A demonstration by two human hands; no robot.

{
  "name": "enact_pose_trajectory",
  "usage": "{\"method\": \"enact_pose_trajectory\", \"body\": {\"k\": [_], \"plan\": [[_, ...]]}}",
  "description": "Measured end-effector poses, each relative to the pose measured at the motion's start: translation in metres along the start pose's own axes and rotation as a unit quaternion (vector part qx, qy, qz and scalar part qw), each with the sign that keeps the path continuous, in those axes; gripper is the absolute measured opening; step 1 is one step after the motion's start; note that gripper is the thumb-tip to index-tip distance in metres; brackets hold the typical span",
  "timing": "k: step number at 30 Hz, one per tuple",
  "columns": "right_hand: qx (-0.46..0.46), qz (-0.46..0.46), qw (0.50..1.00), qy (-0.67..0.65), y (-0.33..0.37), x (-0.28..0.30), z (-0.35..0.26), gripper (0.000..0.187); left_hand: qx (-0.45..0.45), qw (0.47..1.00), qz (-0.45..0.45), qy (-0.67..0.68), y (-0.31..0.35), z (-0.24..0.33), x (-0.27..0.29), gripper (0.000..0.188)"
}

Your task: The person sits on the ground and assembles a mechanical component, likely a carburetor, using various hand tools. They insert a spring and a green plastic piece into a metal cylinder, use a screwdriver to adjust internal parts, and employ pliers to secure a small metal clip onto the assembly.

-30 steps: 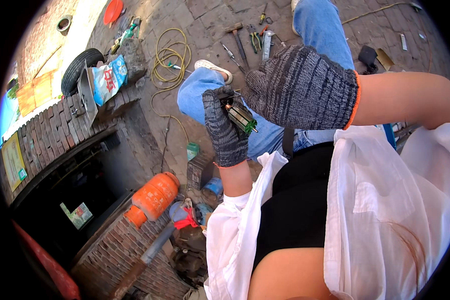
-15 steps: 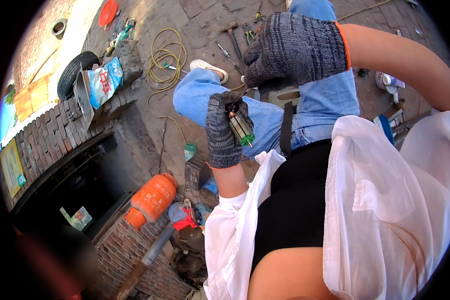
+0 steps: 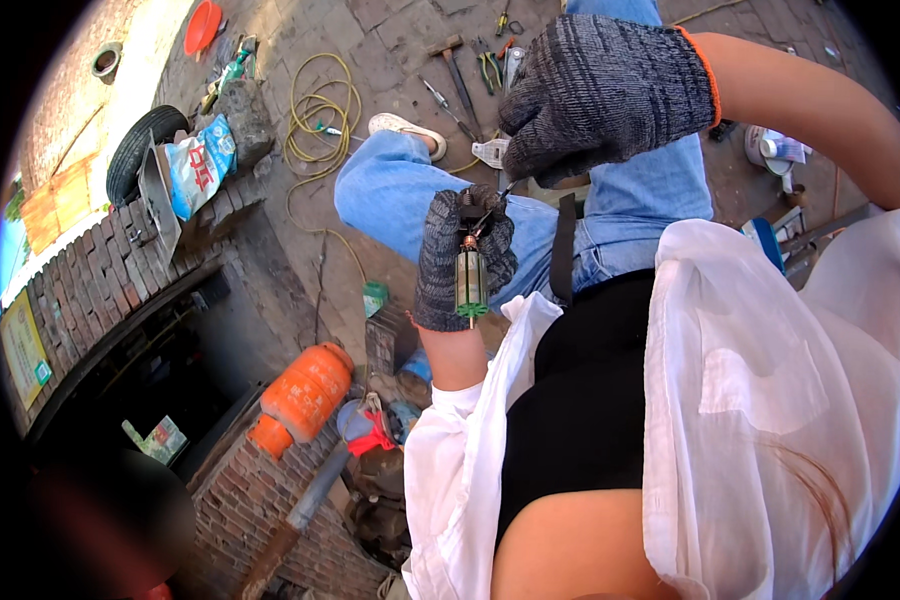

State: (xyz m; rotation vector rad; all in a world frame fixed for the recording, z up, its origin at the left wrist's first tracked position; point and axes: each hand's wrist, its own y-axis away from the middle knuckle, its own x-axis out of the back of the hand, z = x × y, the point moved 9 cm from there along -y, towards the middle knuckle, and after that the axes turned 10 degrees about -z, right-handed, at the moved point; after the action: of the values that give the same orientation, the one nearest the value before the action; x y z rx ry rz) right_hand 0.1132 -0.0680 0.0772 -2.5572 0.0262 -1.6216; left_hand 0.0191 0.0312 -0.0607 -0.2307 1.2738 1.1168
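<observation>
A motor armature (image 3: 471, 280) with a green end and a copper winding is gripped in my left hand (image 3: 438, 265), which wears a grey knitted glove. Its shaft end points toward my body, and dark parts at its upper end are partly covered by my fingers. Just above and to the right, my right hand (image 3: 610, 100), gloved the same way, is closed around a tool. Only a thin dark metal shaft (image 3: 510, 188) shows below the fist, reaching toward the armature's upper end; the handle is hidden.
On the paved ground ahead lie a hammer (image 3: 462, 85), pliers (image 3: 488, 66) and a coiled yellow hose (image 3: 320, 95). To the left are an orange gas cylinder (image 3: 307, 385), a tyre (image 3: 142, 150) and a printed bag (image 3: 200, 168) on a brick ledge. My jeans-clad legs are spread below my hands.
The armature has turned from a slant to nearly straight toward my body. My right hand has shifted slightly right and down, uncovering a pale metal piece and a wrench-like tool on the ground.
</observation>
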Motion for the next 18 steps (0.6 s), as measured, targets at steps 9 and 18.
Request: {"method": "enact_pose_trajectory", "body": {"k": [9,18], "plan": [[0.01,0.005,1.0,-0.012,0.007,0.0,0.0,0.018,0.106,0.986,-0.087,0.093,-0.006,-0.025,-0.009,0.051],[-0.081,0.101,0.99,-0.052,0.014,-0.002,0.02,0.018,-0.007,0.974,-0.172,0.148,-0.01,0.01,-0.021,0.05]]}}
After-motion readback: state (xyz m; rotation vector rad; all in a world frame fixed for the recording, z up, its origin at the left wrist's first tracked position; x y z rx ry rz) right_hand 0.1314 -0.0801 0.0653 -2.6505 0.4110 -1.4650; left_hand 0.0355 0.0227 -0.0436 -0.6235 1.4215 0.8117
